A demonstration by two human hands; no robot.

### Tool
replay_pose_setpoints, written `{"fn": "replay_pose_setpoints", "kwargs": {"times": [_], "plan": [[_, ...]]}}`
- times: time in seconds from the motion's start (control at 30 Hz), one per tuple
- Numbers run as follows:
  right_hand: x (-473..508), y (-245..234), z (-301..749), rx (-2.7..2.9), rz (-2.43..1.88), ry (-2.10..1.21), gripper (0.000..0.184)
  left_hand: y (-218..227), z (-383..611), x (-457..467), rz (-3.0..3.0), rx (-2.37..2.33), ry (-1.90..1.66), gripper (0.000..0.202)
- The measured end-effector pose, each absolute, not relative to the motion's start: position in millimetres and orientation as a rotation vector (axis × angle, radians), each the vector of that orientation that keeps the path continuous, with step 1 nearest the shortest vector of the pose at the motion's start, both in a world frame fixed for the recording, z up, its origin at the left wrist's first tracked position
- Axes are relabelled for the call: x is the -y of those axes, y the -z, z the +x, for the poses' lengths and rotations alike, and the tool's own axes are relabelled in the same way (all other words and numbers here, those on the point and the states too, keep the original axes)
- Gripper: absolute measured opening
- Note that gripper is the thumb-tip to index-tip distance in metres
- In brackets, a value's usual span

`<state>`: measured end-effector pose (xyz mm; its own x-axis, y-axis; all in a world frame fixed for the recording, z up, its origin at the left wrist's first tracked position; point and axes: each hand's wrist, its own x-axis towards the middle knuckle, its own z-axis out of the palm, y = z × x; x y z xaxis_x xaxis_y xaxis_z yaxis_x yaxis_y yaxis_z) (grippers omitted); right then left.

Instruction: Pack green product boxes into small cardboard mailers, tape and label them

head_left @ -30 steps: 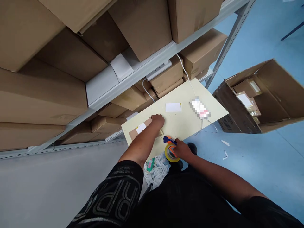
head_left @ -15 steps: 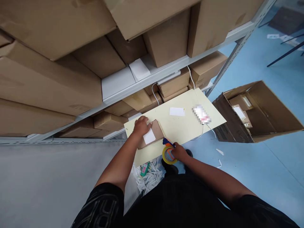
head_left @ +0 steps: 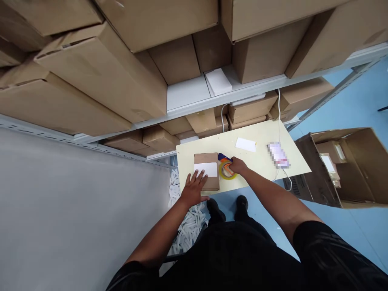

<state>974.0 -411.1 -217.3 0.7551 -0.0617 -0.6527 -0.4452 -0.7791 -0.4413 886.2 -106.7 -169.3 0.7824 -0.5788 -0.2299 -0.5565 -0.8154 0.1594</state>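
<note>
The room has a blue floor (head_left: 348, 238); a shelf (head_left: 218, 99) packed with cartons (head_left: 121, 81) runs along the far side. In front of it stands a pale yellow counter (head_left: 224, 143).

Box (head_left: 214, 183): brown, lying flat at the counter's left end, near side, with a white label (head_left: 209, 167) on its top.

Left hand (head_left: 194, 190): grip wide, fingers spread over the box's near left part, fingertips on or at the label's edge, thumb toward the near edge.

Right hand (head_left: 238, 165): grip closed around a tape dispenser (head_left: 228, 169), blue and orange, carrying a yellow roll (head_left: 222, 175). The dispenser's blue end sits at the box's right edge; contact cannot be confirmed.

Farther right on the counter: a white card (head_left: 246, 144), then a phone (head_left: 278, 156), masked by pixelation, with a white cable (head_left: 279, 109) at its far end.

At right, on the floor, an open carton (head_left: 318, 178) contains small packages (head_left: 332, 150). Near left, below the counter: a heap of white strips (head_left: 190, 228).
</note>
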Motion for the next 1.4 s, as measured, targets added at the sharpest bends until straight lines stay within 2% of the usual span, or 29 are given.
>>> {"fn": "replay_pose_setpoints", "kwargs": {"times": [0.1,0.3,0.5,0.7,0.8,0.9,1.07,1.27,1.4], "plan": [[409.4,219.5,985.0,-0.324,-2.376,-0.868,0.057,190.1,883.6,122.8,2.962,0.762,0.292,0.095],[420.6,216.7,963.2,-0.367,-2.34,-0.844,0.065,205.2,887.2,136.2,2.939,0.566,0.248,0.095],[431.5,222.0,859.4,-0.466,-2.256,-0.827,0.065,198.4,890.9,149.1,2.878,0.46,0.289,0.094],[394.6,239.3,777.3,-0.52,-2.046,-0.868,0.069,201.8,893.0,181.6,2.838,0.395,0.219,0.1],[383.4,240.5,801.0,-0.547,-2.028,-0.863,0.07,203.0,882.0,195.4,2.803,0.391,0.221,0.099],[392.0,237.9,848.7,-0.544,-2.105,-0.845,0.061,197.5,870.9,194.8,2.794,0.427,0.276,0.094],[426.1,233.9,932.5,-0.416,-2.189,-0.855,0.051,175.2,895.4,154.2,2.835,0.653,0.471,0.077],[431.7,227.1,983.7,-0.297,-2.246,-0.888,0.044,169.7,944.4,126.0,2.996,0.422,0.46,0.097],[439.1,224.0,960.5,-0.323,-2.212,-0.859,0.053,174.5,945.3,135.1,3.035,0.312,0.458,0.101]]}}
